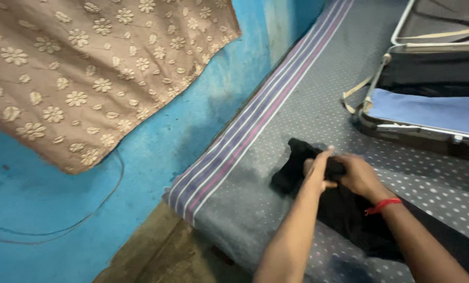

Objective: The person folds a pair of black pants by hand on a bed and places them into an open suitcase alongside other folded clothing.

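Note:
A black garment (pixel 344 209) lies crumpled on a grey dotted bedsheet (pixel 308 105). Both my hands meet on its upper part. My left hand (pixel 318 170) pinches a fold of the black cloth with closed fingers. My right hand (pixel 356 175), with a red thread at the wrist, grips the same bunched fold from the right side. The lower part of the garment runs under my right forearm and is partly hidden.
An open suitcase (pixel 423 131) with a blue folded cloth inside lies at the upper right of the bed. The sheet has a purple striped border (pixel 245 136) along the bed's left edge. A blue wall (pixel 155 152) with a brown flowered curtain (pixel 87 68) stands to the left.

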